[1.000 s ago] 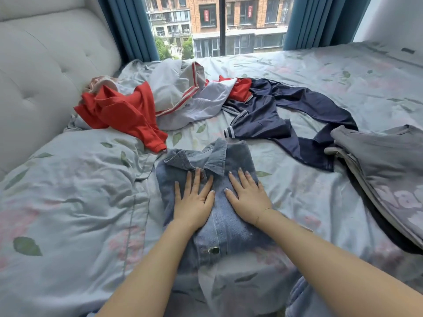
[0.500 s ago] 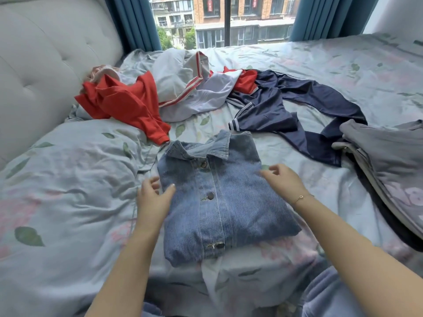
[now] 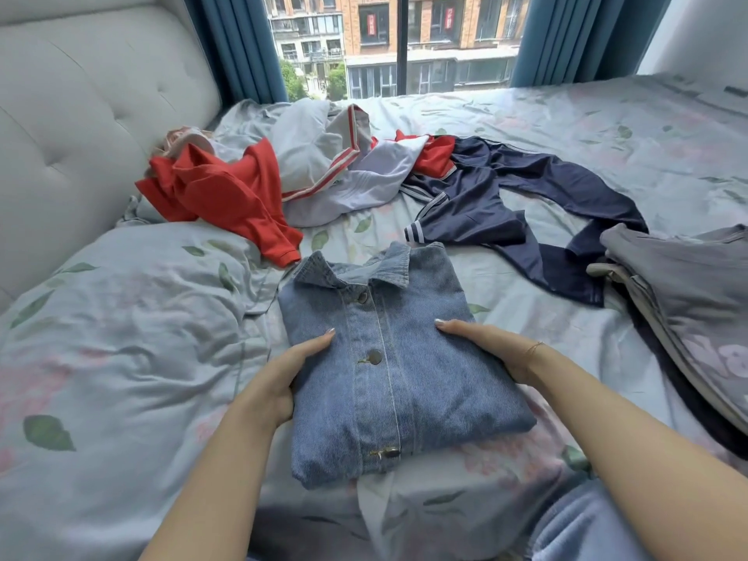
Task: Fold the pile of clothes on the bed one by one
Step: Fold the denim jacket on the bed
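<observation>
A folded blue denim jacket (image 3: 388,370) lies buttons-up on the bed in front of me. My left hand (image 3: 283,378) grips its left edge, thumb on top and fingers under the fabric. My right hand (image 3: 489,350) holds the right edge the same way. Behind it lies the unfolded pile: a red garment (image 3: 226,196), a white and grey garment with red stripes (image 3: 344,172) and a dark navy garment (image 3: 498,208) spread toward the right.
A grey printed garment (image 3: 696,301) lies stacked over other clothes at the right edge. A rumpled floral duvet (image 3: 113,338) covers the left half of the bed. A padded headboard (image 3: 81,95) stands at the left, with a window and blue curtains behind.
My hands went from pressing flat on the jacket's middle to its two side edges, where they now grip it. The view has shifted slightly closer.
</observation>
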